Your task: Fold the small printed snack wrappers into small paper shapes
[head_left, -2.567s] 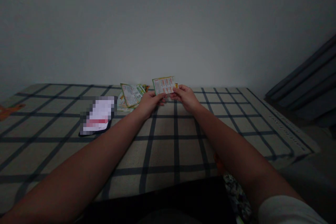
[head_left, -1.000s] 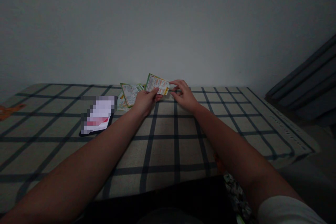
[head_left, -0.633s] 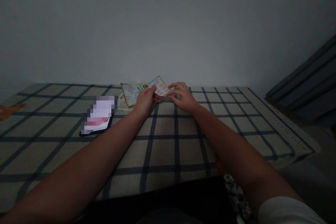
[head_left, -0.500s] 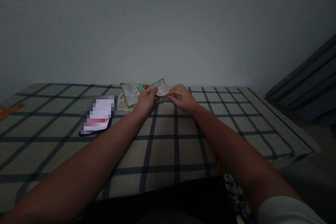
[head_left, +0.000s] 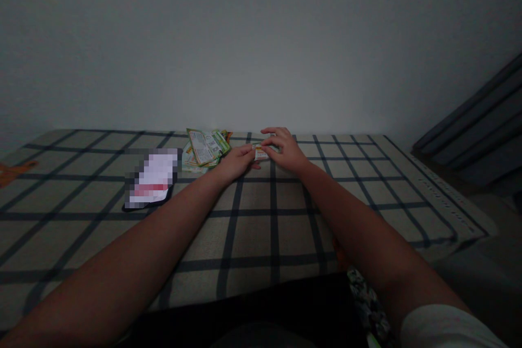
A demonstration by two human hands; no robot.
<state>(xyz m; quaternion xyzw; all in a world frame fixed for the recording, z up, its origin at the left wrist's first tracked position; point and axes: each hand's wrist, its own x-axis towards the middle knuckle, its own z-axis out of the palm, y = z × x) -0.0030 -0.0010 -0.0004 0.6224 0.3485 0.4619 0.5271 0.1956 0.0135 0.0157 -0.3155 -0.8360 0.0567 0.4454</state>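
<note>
Printed paper (head_left: 260, 153) lower now, smaller between fingers (head_left: 245, 150), perhaps folded; more of green-white pile (head_left: 207, 148) uncovered

The worktop (head_left: 253, 239) was covered by a pale fabric cloth (head_left: 93, 250) with a grid of dark blue stripes and dark lettering (head_left: 433, 188) along its right border. Near the back edge lay an overlapping pile of green-and-white printed packets (head_left: 206, 148). Just left of it lay a dark-edged, rectangular phone (head_left: 153, 176), its bright screen pixelated. At the far left lay an orange object (head_left: 16, 172), too unclear to name.
</note>
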